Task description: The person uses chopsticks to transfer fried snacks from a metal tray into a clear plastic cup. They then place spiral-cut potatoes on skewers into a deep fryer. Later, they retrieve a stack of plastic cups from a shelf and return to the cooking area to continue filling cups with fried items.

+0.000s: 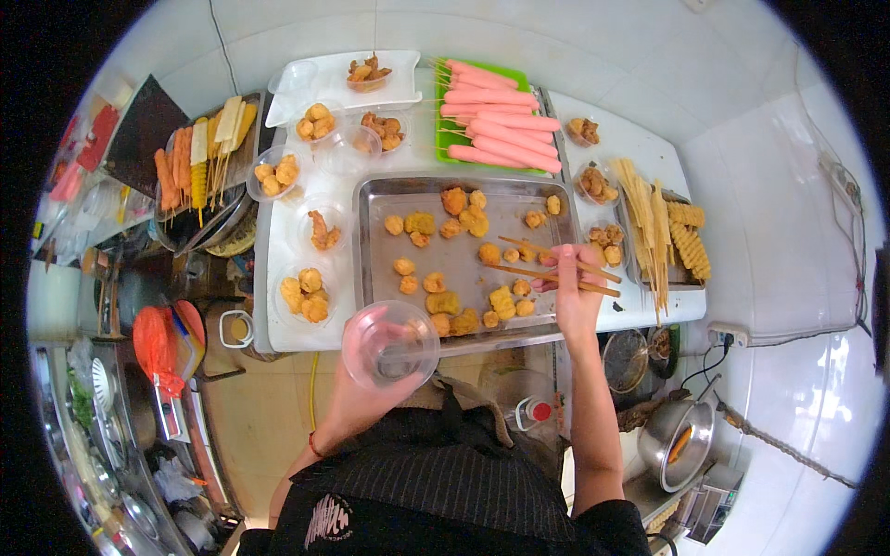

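My left hand [368,389] grips a clear plastic cup [391,345] at the near left corner of a metal tray [445,186]. Nothing shows inside the cup. In my right hand [576,292] is a pair of wooden chopsticks [549,278], their tips spread apart over the tray beside a round fried ball [489,253]; I see no food pinched between them. Scattered over the tray are several golden fried pieces, among them a yellow-brown nugget [501,302] and a larger fried chunk [454,201].
Left of the tray stand clear cups of fried pieces [304,295]. Behind it, a green tray [445,149] bears pink sausages on sticks [500,104]. Filled cups [596,185] and a tray with skewers [643,222] stand right. Fried skewers [201,156] lie far left.
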The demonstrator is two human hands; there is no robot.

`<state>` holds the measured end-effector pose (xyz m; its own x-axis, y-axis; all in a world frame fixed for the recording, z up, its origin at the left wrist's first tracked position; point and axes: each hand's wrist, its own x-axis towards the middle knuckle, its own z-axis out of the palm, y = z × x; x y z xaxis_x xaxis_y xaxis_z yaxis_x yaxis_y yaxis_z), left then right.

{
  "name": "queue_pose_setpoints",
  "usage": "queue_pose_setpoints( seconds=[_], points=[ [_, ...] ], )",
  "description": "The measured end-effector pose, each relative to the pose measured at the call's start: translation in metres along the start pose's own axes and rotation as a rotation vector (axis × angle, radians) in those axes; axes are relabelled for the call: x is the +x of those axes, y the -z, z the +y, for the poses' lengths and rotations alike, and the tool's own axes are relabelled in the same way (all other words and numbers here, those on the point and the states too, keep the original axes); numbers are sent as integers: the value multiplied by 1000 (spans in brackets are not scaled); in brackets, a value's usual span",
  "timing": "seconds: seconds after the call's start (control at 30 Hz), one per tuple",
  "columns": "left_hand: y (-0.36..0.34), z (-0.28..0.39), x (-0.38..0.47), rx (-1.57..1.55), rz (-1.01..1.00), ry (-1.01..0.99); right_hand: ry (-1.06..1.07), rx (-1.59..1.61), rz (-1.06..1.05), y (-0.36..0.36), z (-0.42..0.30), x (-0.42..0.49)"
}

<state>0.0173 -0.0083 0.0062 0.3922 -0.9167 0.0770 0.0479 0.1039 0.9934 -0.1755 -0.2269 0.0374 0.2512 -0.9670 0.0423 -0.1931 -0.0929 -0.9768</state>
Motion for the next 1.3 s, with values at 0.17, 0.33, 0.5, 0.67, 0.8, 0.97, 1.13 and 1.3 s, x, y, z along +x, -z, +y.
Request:
queue_pose_setpoints(
  seconds=[0.17, 0.33, 0.5, 0.67, 0.8, 0.97, 1.13, 1.3],
  points=[
    [-18, -14, 4, -39, 36, 109, -48, 168, -25, 2, 32, 14],
    [-28, -4, 16, 484, 123, 52, -67, 418, 68, 22, 11, 13],
    [-41, 9, 25, 541, 121, 18, -96, 561, -301, 44, -37, -21],
    [-52, 15, 17, 355, 118, 62, -150, 446, -529, 41, -60, -33],
    [-42, 24, 2, 354, 148, 30, 100, 472, -207, 36, -55, -3],
    [-14, 55, -21, 142, 249, 27, 81, 353, -93, -27, 0, 53],
    [67, 71, -29, 372, 569, -250, -15, 340, -30, -70, 28, 64],
    [166, 25, -1, 379, 674, -161, -18, 309, 41, -74, 31, 64]
  ],
)
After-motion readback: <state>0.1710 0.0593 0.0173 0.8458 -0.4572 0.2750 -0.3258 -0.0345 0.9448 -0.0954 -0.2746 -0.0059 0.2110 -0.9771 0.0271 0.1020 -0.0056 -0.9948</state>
